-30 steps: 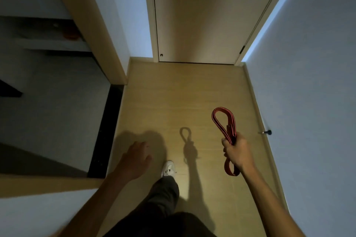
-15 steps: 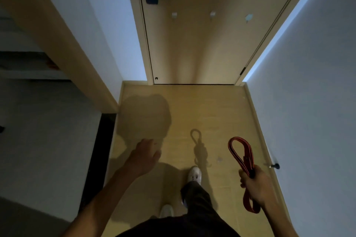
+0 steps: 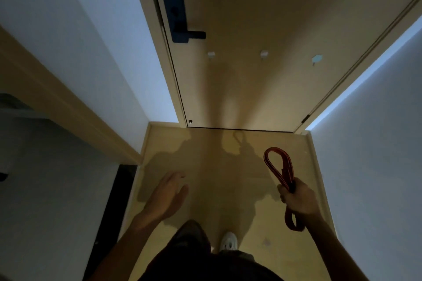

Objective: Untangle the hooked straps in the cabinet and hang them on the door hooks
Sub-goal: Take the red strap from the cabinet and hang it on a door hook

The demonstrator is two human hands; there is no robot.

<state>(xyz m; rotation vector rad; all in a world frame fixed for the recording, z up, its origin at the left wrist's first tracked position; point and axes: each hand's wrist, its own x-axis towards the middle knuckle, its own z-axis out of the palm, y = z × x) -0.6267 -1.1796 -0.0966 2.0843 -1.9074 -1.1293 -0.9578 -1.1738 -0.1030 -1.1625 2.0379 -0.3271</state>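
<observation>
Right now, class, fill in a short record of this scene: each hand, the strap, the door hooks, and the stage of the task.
Right grip: holds the red strap, one loop above the fist, one hanging below
Left grip: open, holds nothing
Door hooks: three in a row on the door, all bare
Stage: strap carried, not yet hung

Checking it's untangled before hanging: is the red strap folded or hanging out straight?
Folded. The red strap is doubled: one loop rises above the right hand gripping it, and another hangs below the fist.
</observation>
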